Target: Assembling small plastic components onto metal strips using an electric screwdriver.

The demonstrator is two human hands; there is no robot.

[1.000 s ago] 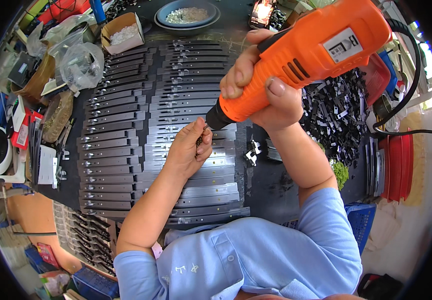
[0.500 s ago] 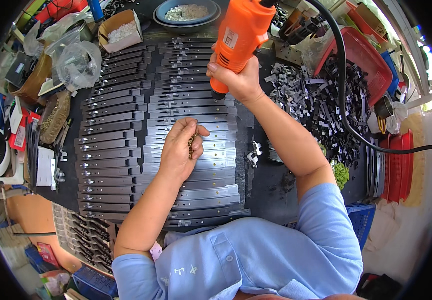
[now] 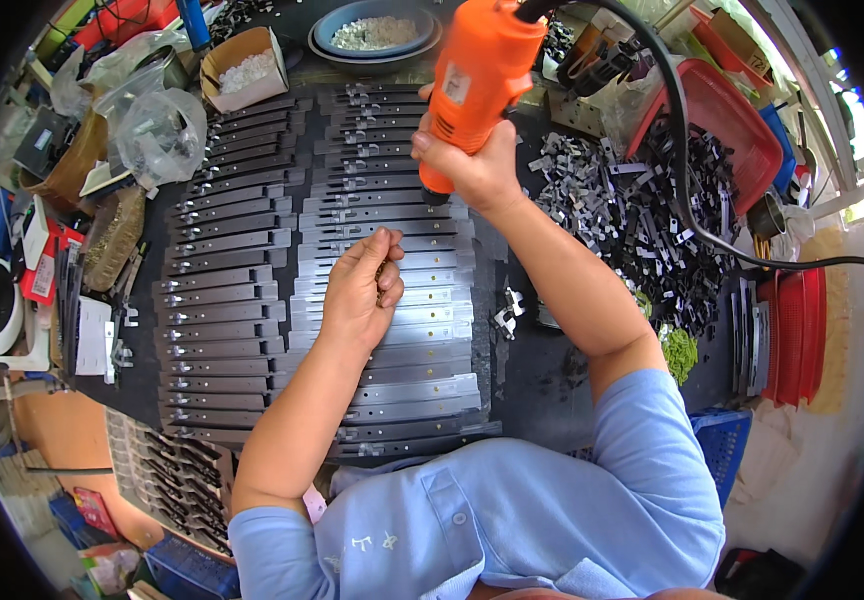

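My right hand (image 3: 487, 170) grips an orange corded electric screwdriver (image 3: 472, 85), its dark tip pointing down over the upper right part of the middle column of metal strips (image 3: 432, 300). Closed around a small handful of brass-coloured screws (image 3: 381, 272), my left hand (image 3: 360, 290) hovers over the same column, thumb and forefinger pressed together. Most of the screws are hidden in the palm. Brass-coloured dots show near the right ends of several nearer strips. A second column of dark strips (image 3: 222, 308) with shiny clips lies to the left.
A heap of small metal clips (image 3: 642, 200) covers the right side, beside a red tray (image 3: 722, 130). The black cable (image 3: 682, 150) loops above it. At the back stand a carton of white pieces (image 3: 244, 78) and a blue bowl (image 3: 372, 28). Plastic bags (image 3: 160, 135) lie left.
The fingers of my left hand have closed further over the screws, hiding more of them. The screwdriver's tip has shifted slightly down, and its cable has swung a little left.
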